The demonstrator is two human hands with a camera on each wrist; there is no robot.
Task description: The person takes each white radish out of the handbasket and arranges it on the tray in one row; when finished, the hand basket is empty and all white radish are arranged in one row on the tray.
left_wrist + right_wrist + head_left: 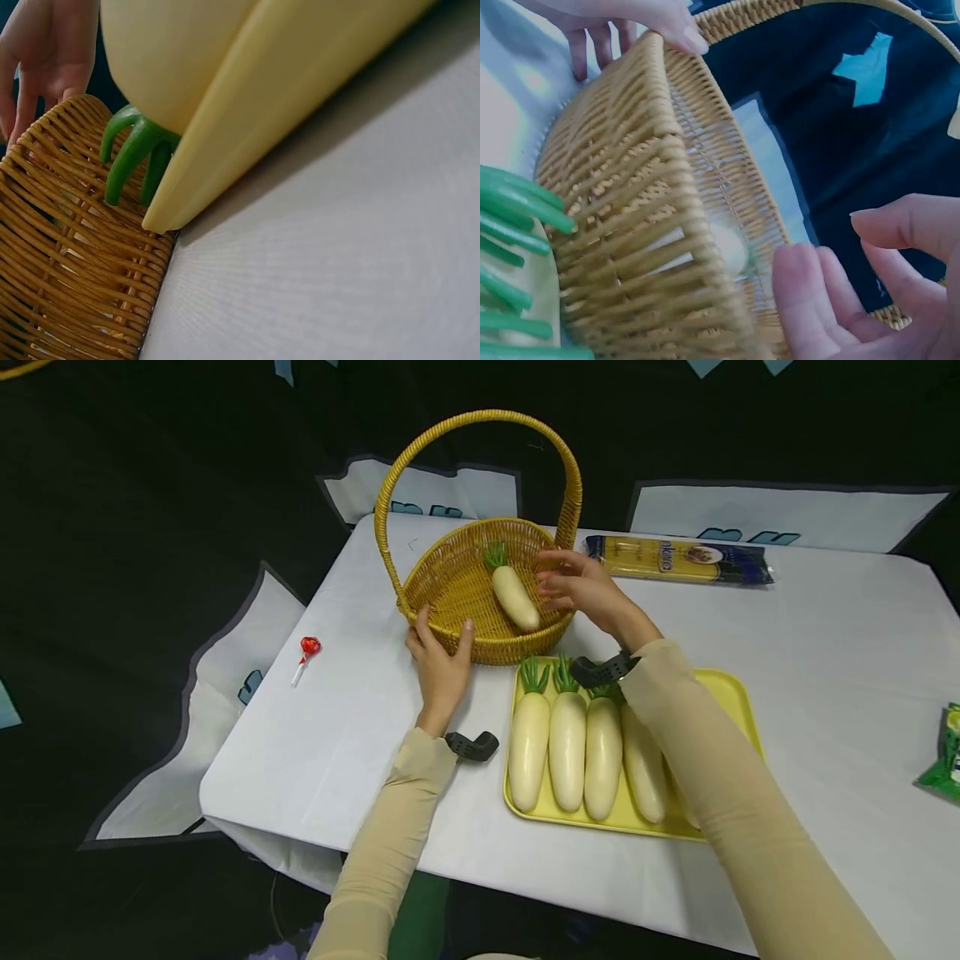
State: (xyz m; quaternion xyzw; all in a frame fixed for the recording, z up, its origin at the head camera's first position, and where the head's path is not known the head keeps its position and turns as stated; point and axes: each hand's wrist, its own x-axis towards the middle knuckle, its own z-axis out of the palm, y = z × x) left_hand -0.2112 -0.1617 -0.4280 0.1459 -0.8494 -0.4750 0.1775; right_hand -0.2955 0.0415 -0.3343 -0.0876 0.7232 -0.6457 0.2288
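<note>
A yellow wicker basket (pixel 510 650) with a tall arched handle stands at the back of the table. One white radish (pixel 515 597) with green leaf stubs lies inside it. My left hand (pixel 441 672) grips the basket's front-left rim; in the right wrist view that hand (pixel 641 21) has its thumb over the rim and its fingers outside. Above the basket's right side is my right hand (pixel 588 593), its fingers loosely bent and holding nothing. Several more white radishes (pixel 567 752) lie side by side on a yellow tray (pixel 727 702), partly hidden by my right forearm.
Behind the tray lies a long pack of pasta (pixel 675 560), to the right of the basket. A red lollipop (pixel 309 647) is on the table's left side. The green packet (pixel 947 760) sits at the far right. White cloth covers the table (pixel 840 693).
</note>
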